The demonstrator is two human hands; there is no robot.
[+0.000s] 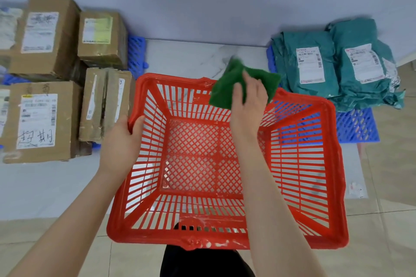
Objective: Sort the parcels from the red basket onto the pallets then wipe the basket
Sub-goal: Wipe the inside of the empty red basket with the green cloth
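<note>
The red basket [333,186] sits in front of me on the floor, with nothing inside it and white smears on its rim. My left hand [122,141] grips the basket's left rim. My right hand [247,105] holds a green cloth [221,92] against the far rim of the basket. Brown cardboard boxes [45,36] are stacked on a blue pallet [136,56] at the left. Teal mailer bags [315,67] lie piled on another blue pallet [358,123] at the right.
A pale wall runs behind the pallets. Marble-look floor shows between the two pallets, and beige tiles lie at the right and near me. A small scrap of paper [356,189] lies on the floor right of the basket.
</note>
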